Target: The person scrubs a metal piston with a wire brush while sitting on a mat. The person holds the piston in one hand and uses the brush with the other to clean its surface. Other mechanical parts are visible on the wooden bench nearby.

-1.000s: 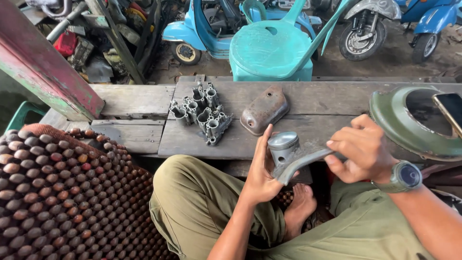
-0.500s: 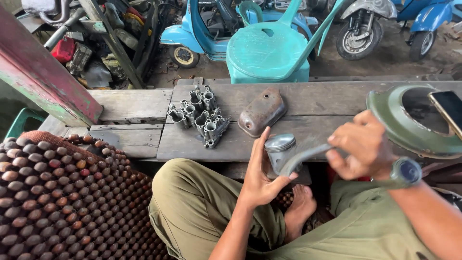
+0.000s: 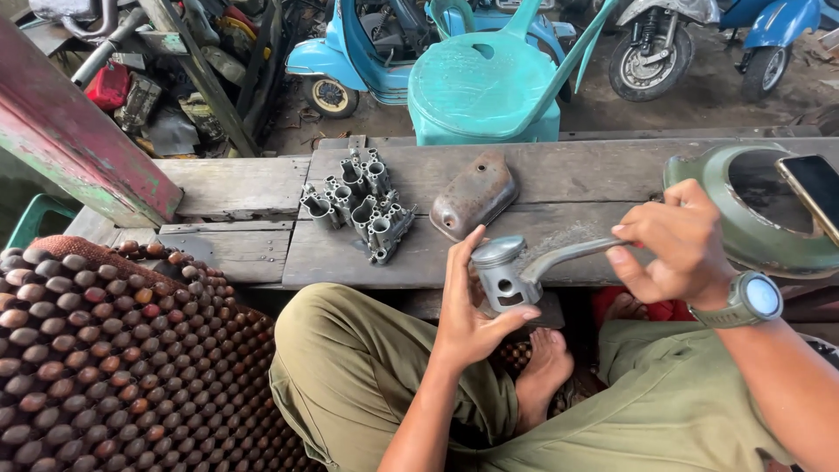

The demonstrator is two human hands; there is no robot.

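Note:
A grey metal piston (image 3: pixel 501 273) with a connecting rod (image 3: pixel 568 254) is held over my lap, just in front of the wooden bench. My left hand (image 3: pixel 469 310) cups the piston from below and the side, fingers spread around it. My right hand (image 3: pixel 671 242), with a watch on the wrist, grips the far end of the rod. I sit cross-legged in olive trousers, one bare foot (image 3: pixel 544 367) showing under the piston.
On the wooden bench (image 3: pixel 568 175) lie a cluster of grey carburettor bodies (image 3: pixel 358 203) and a rusty metal cover (image 3: pixel 472 194). A green round housing (image 3: pixel 760 218) with a phone (image 3: pixel 813 188) sits at right. A beaded seat mat (image 3: pixel 114 358) lies left; a teal chair (image 3: pixel 489 83) and scooters stand beyond.
The piston and rod have tilted slightly; my left hand has shifted lower around the piston while my right hand keeps its hold on the rod.

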